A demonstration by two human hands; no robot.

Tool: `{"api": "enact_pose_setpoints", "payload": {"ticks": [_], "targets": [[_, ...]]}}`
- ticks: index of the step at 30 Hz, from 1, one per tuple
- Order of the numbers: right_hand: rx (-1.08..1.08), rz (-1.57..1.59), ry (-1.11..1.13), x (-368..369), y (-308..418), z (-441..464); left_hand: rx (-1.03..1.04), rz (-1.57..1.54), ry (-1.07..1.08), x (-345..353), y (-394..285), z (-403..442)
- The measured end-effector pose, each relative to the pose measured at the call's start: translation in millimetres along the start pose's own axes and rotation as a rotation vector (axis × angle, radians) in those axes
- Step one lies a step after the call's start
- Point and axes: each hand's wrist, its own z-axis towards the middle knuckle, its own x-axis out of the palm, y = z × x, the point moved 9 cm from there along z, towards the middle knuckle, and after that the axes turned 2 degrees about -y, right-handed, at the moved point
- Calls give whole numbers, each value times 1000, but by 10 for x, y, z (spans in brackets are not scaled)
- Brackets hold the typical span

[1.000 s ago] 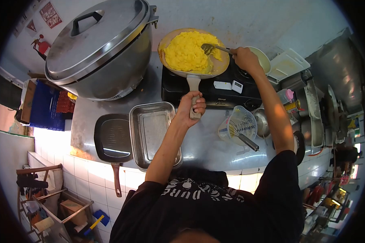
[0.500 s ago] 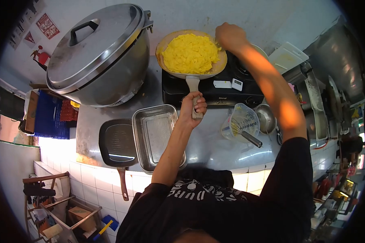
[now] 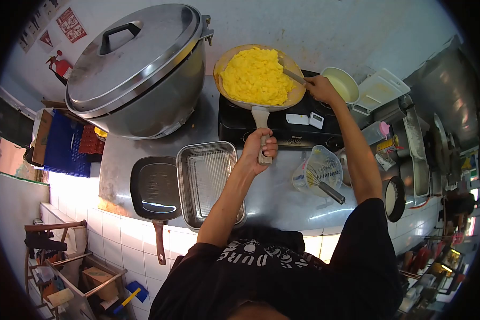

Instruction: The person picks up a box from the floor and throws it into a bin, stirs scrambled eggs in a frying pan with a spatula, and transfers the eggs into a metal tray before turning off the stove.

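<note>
Clearly, scrambled egg [image 3: 257, 74] lies beyond the left hand [image 3: 260, 151].

My one view looks from my head, forward and down past my shirt [image 3: 272, 277] over the counter [image 3: 272, 200], about arm's reach away.

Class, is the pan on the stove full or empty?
Full: yellow food is heaped over most of the pan, its edge showing.

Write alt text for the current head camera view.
A person's left hand grips the handle of a pan full of yellow scrambled egg on a black stove, while the right hand works a utensil in it.
</note>
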Motion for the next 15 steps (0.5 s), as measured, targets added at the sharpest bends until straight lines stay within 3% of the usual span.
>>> {"api": "enact_pose_setpoints", "payload": {"ticks": [4,10,15], "targets": [[-301,-236,-164,-212,322,-363,14,-41,7,-7,-1,22],[-293,-455,-229,-408,822,-1028,9,-45,17,-3,-4,9],[-160,-618,-282,-651,749,-805,18,-54,14,4,2,2]]}}
